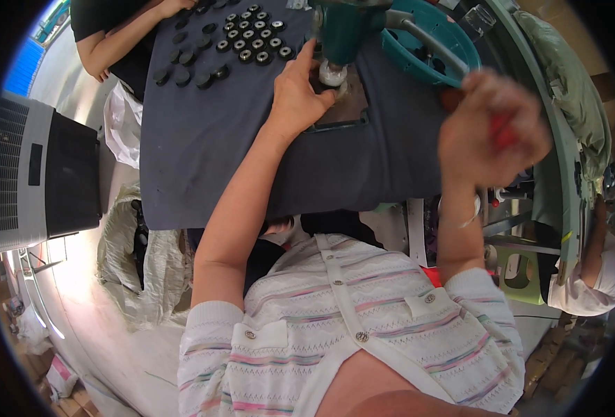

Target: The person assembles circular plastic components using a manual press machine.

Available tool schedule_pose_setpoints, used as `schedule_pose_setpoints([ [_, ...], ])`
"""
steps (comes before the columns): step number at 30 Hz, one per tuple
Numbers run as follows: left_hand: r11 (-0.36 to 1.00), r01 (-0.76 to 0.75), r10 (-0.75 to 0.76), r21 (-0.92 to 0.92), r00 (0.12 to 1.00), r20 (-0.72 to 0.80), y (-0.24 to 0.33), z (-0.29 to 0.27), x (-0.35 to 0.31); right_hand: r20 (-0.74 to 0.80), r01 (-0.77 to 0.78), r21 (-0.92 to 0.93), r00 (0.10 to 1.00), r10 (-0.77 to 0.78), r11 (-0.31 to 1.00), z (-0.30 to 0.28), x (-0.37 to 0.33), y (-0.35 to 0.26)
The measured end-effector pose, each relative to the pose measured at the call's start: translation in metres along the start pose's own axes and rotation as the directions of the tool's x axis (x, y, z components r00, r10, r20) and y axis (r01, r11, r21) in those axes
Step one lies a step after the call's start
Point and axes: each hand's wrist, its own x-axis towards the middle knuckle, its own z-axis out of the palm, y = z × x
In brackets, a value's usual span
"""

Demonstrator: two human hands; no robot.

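A crowded workroom around one dark-clothed table (203,160)

From where I sit, the room spreads wide: a pale floor (133,354) with boxes and bags along its edges. The table fills the middle, its grey cloth slightly creased and draped over the near edge. To the left I see a grey-and-black slatted machine (15,167), a pale woven sack (165,267) and a white bag (122,128). A co-worker's arm (130,31) reaches over the far left corner; another person in a pale top (592,285) is near the right rim, just beyond a green stool (519,274).

On the cloth stands a green press (352,31), its lever (436,43) slanting right past a teal basin (399,57). My right hand (491,132), blurred, curls around a red grip (504,131). My left hand (300,97) is beside the press, thumb and forefinger wide apart; whether its fingers hold a piece, I cannot tell. Smallest are the round black pieces (248,34) beyond it, many with pale metal centres.
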Motion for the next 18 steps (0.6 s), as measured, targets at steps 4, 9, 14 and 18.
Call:
schedule_pose_setpoints([
  [4, 0.998, 0.048, -0.044, -0.043, 0.995, 0.09, 0.005, 0.003, 0.005, 0.026, -0.013, -0.242, 0.999, 0.02, 0.97, -0.02, -0.072, -0.017],
  [9, 0.998, 0.054, -0.051, -0.041, 0.997, 0.057, 0.002, 0.006, 0.0, 0.147, 0.068, -0.173, 0.988, -0.043, 0.983, -0.019, -0.036, -0.011],
  [14, 0.991, 0.055, -0.056, -0.123, 0.998, -0.003, -0.001, 0.0, -0.004, 0.089, -0.018, -0.263, 0.995, 0.042, 0.965, 0.005, 0.069, 0.013],
  [18, 0.996, 0.088, -0.088, -0.013, 0.993, -0.082, 0.003, -0.041, -0.027, -0.077, -0.207, -0.104, 0.977, 0.2, 0.973, 0.034, 0.129, 0.082],
])
